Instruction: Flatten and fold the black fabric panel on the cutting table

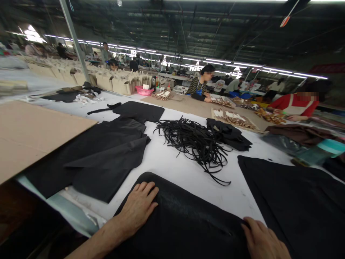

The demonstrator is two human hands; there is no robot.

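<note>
One black panel (185,216), with the left hand (140,204) on it and the right hand (266,240) at its edge

The panel lies at the near side of a white table (180,169), in front of the wearer. The left hand rests palm down near its far left corner, the fingers loosely spread over the surface and gripping nothing. The right hand is at the far right corner, its fingers bent at the edge; whether they pinch the panel cannot be told.

Beyond it sits a tangled heap of black strips (194,138), with small black scraps (229,135) just beside the heap on the right. To the left, black sheets (107,154) overlap one another, next to a tan board (40,129). A wide black piece (296,198) lies to the right, near the right hand. Farther off are a black mat (138,110) and a pink tub (143,90). Across the table, a person in stripes (196,87) bends over brown pieces (222,101); a person in red (285,103) is at the far right
</note>
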